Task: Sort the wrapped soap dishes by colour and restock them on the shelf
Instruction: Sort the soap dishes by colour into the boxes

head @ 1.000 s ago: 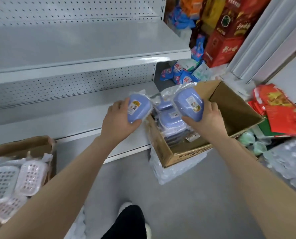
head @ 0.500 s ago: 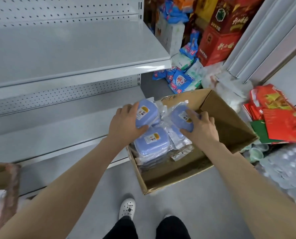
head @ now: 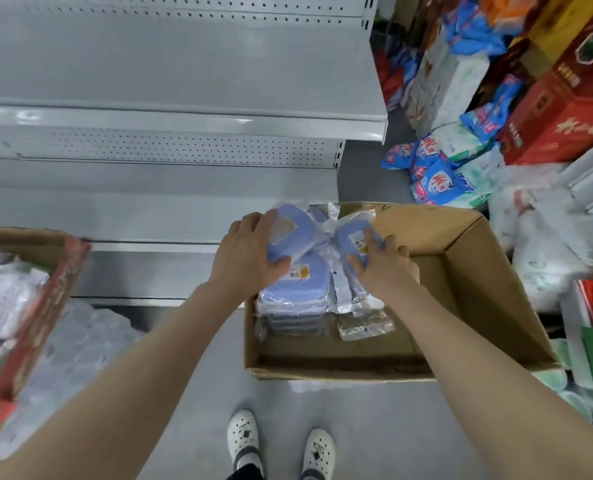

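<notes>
Near the centre of the frame, the left hand (head: 250, 259) grips a blue wrapped soap dish (head: 290, 232), fingers over its top and thumb under its near edge. The right hand (head: 388, 270) curls round a second blue dish (head: 352, 237) just to the right, and their clear wrappers touch. Both are held over a cardboard box (head: 478, 289) on the floor. Directly below them, a stack of blue dishes (head: 298, 294) stands in the box's left part. Grey metal shelves (head: 184, 81) fill the upper left. At the left edge, a red-sided box (head: 49, 292) holds pale wrapped items. Packaged goods (head: 547, 116) crowd the upper right.
</notes>
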A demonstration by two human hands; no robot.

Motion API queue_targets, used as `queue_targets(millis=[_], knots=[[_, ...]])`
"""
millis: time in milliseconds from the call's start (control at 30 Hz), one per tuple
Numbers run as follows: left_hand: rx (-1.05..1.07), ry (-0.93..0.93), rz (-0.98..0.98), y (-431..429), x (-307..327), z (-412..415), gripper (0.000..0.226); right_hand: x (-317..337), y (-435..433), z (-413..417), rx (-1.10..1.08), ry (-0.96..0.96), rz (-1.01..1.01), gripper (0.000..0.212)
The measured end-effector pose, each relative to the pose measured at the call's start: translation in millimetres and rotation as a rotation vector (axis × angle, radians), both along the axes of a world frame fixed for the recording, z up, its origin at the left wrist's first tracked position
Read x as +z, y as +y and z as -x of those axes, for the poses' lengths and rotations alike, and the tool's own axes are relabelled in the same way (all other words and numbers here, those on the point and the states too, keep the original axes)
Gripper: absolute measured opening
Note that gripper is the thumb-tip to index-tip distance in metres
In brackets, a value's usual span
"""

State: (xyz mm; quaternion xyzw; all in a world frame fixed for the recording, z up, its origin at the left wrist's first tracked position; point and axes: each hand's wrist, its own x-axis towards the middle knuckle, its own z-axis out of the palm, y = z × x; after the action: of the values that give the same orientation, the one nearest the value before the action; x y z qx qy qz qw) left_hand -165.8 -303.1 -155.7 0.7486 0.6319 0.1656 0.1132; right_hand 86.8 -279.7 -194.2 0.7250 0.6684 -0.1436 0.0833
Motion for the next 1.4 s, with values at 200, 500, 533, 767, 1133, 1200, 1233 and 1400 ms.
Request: queue_targets(millis=[200, 500, 533, 767, 1133, 1200, 1233, 1400], knots=[[-0.254, 0.065, 0.017, 23, -3, -25, 0.076, 11, 10, -21, 0.096, -0.028, -0.111, 0.046], [-0.349, 0.199, 0.052, 23, 3, -31, 0.074, 33, 13, -36, 0.297, -0.021, -0.284, 0.044], [-0.348, 0.188, 0.025, 20, 5, -29, 0.071, 39, 13, -35, 0.323, -0.023, -0.305, 0.045], [-0.181, 0.132, -0.212, -19, 36, 3, 0.046, 78, 6, -5, 0.618, 0.001, -0.462, 0.044], [0.152, 0.162, -0.296, -117, 30, 170, 0.041, 98, -26, 184, 0.986, 0.020, -0.580, 0.046], [0.214, 0.169, -0.286, -142, 24, 215, 0.041, 93, -34, 237, 1.044, 0.046, -0.579, 0.046], [0.247, 0.174, -0.277, -154, 21, 237, 0.041, 91, -39, 265, 1.070, 0.062, -0.567, 0.047], [0.380, 0.195, -0.199, -213, 3, 353, 0.042, 72, -70, 406, 1.207, 0.150, -0.523, 0.048]])
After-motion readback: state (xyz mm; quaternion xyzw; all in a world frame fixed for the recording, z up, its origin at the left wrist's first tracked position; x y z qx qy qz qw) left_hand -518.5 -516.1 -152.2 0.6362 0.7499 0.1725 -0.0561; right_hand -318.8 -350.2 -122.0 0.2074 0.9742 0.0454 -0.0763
